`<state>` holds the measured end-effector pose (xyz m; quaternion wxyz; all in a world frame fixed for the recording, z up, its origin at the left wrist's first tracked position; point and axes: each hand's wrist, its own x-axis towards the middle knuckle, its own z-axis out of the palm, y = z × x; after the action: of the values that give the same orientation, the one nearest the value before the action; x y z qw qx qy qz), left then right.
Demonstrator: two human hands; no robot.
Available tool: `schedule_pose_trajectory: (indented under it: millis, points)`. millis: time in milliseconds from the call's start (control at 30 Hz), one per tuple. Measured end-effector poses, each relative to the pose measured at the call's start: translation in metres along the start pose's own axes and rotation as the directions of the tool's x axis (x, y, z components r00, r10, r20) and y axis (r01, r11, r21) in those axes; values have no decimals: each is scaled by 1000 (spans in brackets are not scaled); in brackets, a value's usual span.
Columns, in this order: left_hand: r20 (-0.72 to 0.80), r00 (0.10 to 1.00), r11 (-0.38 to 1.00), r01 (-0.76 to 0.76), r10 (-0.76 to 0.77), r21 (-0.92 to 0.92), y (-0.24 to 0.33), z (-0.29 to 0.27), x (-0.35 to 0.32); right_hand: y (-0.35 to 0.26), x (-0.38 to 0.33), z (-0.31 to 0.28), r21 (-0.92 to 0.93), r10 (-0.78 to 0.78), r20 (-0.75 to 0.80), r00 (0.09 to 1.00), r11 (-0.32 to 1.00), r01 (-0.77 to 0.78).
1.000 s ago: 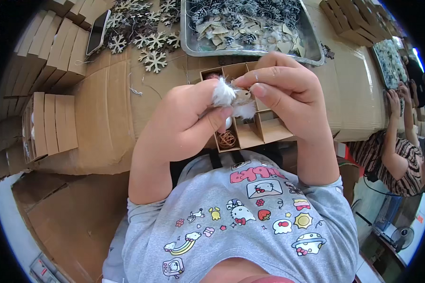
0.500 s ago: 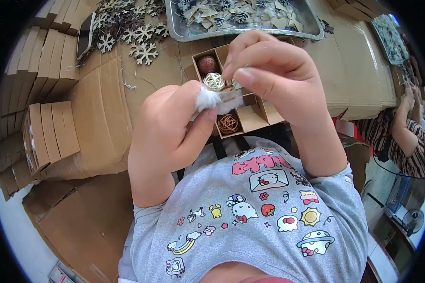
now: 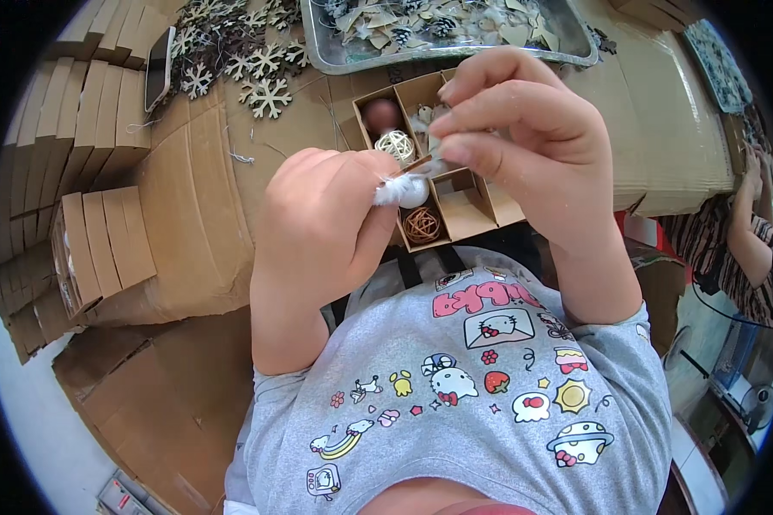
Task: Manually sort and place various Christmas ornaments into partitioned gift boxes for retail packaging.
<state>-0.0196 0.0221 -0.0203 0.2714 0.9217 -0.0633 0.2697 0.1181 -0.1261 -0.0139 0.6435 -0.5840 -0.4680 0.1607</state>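
My left hand (image 3: 318, 219) is closed in a pinch on a white fluffy tuft (image 3: 392, 190), with a thin brown piece showing beside it. Just to the right, the thumb and fingers of my right hand (image 3: 537, 142) are pressed together; whatever they hold is too small to name. Both hands hover over a divided cardboard box (image 3: 462, 225). In its left compartments sit a dark red ball (image 3: 381, 114), a white woven ball (image 3: 395, 145), a white ball (image 3: 415, 193) and a brown wicker ball (image 3: 421, 225). My right hand hides part of the box.
A metal tray (image 3: 455, 62) of pine cones and pale cut-outs stands behind the box. Wooden snowflakes (image 3: 267, 97) and a phone (image 3: 159, 69) lie at the far left. Stacked cardboard boxes (image 3: 103, 240) line the left. Another person's arm (image 3: 747, 232) shows at the right.
My right hand has drawn back to the right, widening the gap from my left hand. The left hand has turned slightly with the white tuft in its pinch.
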Motion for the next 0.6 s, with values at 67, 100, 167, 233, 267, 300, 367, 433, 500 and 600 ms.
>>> schedule_pose_trajectory:
  millis: [67, 100, 167, 233, 267, 300, 367, 433, 500, 600]
  points:
    - [41, 999, 1000, -23, 23, -7, 0, -2, 1, -2, 3, -4, 2, 27, 126, 992, 1000, -27]
    - [41, 998, 999, -38, 39, -22, 1, -1, 2, -2, 4, -6, 2, 40, 188, 981, 999, -41]
    - [38, 997, 996, -66, 68, -53, 0, 0, 2, -2, 7, -12, 108, 185, 258, 948, 970, -218]
    - [58, 997, 998, -51, 54, -48, -1, -2, -1, 0, 7, -14, 199, 250, 213, 945, 935, -292]
    - [69, 997, 998, -43, 46, -46, -1, -3, -2, -1, 7, -17, 208, 234, 208, 950, 938, -277]
    - [69, 997, 999, -43, 44, -24, -1, -4, -1, -2, 7, -22, 216, 218, 204, 954, 941, -261]
    - [64, 997, 999, -36, 34, 24, -1, -5, -1, 0, 5, -31, 295, 162, 285, 945, 923, -248]
    - [64, 997, 998, -38, 35, 51, -2, -6, -2, -2, 5, -33, 268, 42, 317, 948, 954, -132]
    - [54, 998, 997, -38, 34, 73, -2, -7, -2, -5, 5, -37, 194, -25, 383, 924, 980, -53]
    - [36, 998, 993, -56, 53, 106, -2, -7, -1, -13, 3, -36, -94, 78, 442, 894, 995, -40]
